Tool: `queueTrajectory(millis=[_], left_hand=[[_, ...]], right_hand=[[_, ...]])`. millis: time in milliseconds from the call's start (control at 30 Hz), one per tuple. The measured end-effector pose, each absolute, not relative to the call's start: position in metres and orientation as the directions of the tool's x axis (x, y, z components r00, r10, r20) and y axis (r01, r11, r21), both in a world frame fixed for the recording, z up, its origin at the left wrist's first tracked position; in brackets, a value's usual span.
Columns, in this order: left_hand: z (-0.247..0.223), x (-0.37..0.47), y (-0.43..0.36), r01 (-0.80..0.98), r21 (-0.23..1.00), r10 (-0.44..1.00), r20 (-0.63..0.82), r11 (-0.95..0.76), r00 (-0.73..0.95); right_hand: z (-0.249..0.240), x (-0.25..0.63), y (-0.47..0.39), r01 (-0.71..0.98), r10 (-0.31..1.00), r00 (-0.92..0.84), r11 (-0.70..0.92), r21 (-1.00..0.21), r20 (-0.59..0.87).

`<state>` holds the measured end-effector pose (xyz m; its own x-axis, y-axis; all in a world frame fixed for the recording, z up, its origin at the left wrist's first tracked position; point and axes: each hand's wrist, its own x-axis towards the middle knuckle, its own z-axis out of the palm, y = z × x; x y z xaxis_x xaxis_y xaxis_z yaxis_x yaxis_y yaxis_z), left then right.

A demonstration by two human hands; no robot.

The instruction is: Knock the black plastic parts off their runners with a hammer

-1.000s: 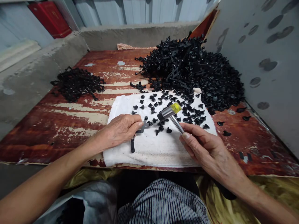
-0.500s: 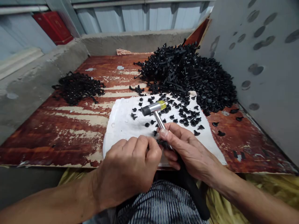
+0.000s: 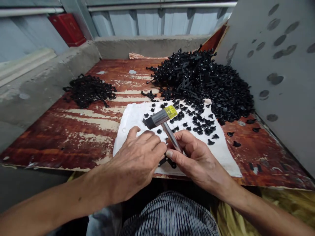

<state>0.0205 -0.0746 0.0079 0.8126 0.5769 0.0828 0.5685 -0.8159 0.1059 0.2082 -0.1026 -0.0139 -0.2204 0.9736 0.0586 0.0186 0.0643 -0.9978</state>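
My right hand is closed round a small mallet. Its metal head has a yellow face and a black face, and it tilts up over the white cloth. A small black bracket-like part shows between my two hands, just below the mallet's shaft. The bent fingers of my left hand close on that part's left end, their tips partly hidden. The right thumb and fingers touch its upper edge. Loose black round-headed pieces with short stems lie scattered on the cloth.
A large heap of black parts stands at the back right against a grey panel. A smaller heap lies at the left of the worn red-brown table. A red box rests on the concrete ledge.
My left hand has gone from a tight fist to looser, partly spread fingers. The mallet has turned a little and its head appears larger. The view has shifted slightly.
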Motion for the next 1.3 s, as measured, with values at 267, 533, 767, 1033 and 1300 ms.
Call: queueTrajectory(millis=[267, 533, 767, 1033, 1300], left_hand=[[0.006, 0.016, -0.038, 0.691, 0.617, 0.773, -0.202, -0.376, 0.602], [-0.006, 0.016, -0.019, 0.732, 0.568, 0.813, -0.178, -0.376, 0.555], [-0.002, 0.018, -0.018, 0.758, 0.527, 0.816, -0.19, -0.385, 0.547], [-0.005, 0.02, -0.016, 0.777, 0.498, 0.816, -0.209, -0.386, 0.539], [-0.003, 0.022, -0.017, 0.78, 0.491, 0.815, -0.213, -0.388, 0.539]], right_hand=[[-0.014, 0.227, -0.104, 0.116, 0.987, -0.121, -0.09, -0.989, -0.104], [-0.029, 0.233, -0.107, -0.079, 0.968, -0.033, -0.252, -0.965, -0.25], [-0.03, 0.235, -0.107, -0.115, 0.966, -0.041, -0.258, -0.959, -0.255], [-0.032, 0.237, -0.108, -0.14, 0.967, -0.059, -0.253, -0.957, -0.247], [-0.032, 0.237, -0.108, -0.14, 0.967, -0.078, -0.251, -0.958, -0.242]])
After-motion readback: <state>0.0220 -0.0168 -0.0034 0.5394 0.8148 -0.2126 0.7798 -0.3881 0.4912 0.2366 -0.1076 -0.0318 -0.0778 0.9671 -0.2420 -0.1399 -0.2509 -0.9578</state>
